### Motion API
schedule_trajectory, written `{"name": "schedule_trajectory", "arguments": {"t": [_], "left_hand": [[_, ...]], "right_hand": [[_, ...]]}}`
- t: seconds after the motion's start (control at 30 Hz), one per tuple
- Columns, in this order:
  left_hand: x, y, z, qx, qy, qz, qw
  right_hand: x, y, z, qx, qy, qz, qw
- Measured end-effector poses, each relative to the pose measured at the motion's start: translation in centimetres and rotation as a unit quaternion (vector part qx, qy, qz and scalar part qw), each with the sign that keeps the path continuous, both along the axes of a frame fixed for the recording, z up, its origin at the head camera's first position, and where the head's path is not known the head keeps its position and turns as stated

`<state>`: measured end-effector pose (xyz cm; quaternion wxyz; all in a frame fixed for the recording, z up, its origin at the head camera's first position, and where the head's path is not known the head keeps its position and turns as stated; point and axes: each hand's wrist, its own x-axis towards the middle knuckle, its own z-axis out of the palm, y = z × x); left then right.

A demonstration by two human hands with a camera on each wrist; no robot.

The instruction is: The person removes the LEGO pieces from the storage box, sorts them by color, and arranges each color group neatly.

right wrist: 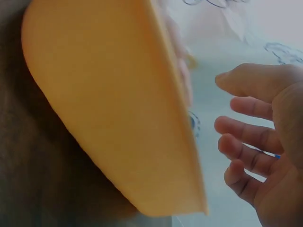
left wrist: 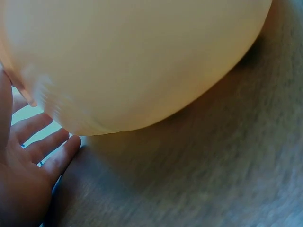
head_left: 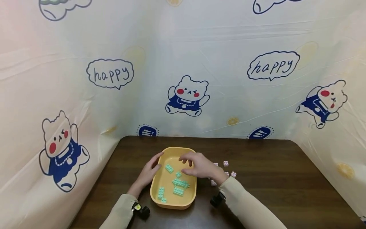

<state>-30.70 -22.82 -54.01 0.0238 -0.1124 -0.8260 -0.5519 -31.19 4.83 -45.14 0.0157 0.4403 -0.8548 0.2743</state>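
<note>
A yellow plastic tray (head_left: pixel 173 206) stands on the table with several mint-green toy building bricks (head_left: pixel 178 191) spread over its floor. My left hand (head_left: pixel 150 171) holds the tray's left side, its thumb at the rim; in the left wrist view the fingers (left wrist: pixel 59 153) reach the outer wall. Over the tray's right rim hovers my right hand (head_left: pixel 197 164), its fingers bent loosely. The right wrist view shows that hand (right wrist: pixel 265 142) with nothing between thumb and fingers, apart from the tray wall (right wrist: pixel 109 104).
Several small pink bricks (head_left: pixel 226 163) lie on the dark wooden table (head_left: pixel 266 178) right of the tray, some partly hidden by the right arm. A printed cloth (head_left: pixel 223 105) hangs behind and along both sides of the table.
</note>
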Motion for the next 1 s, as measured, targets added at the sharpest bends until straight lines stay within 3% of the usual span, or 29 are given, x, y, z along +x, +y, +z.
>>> {"name": "schedule_trajectory", "arguments": {"t": [0.3,1.0], "left_hand": [[0.1,0.2,0.2,0.008,-0.010,0.003,0.9999],[0.1,0.2,0.2,0.010,-0.016,0.002,0.9998]], "right_hand": [[0.7,-1.4,-1.8,0.086,0.027,0.034,0.9954],[1.2,-2.7,-3.0,0.172,0.085,0.015,0.9813]]}}
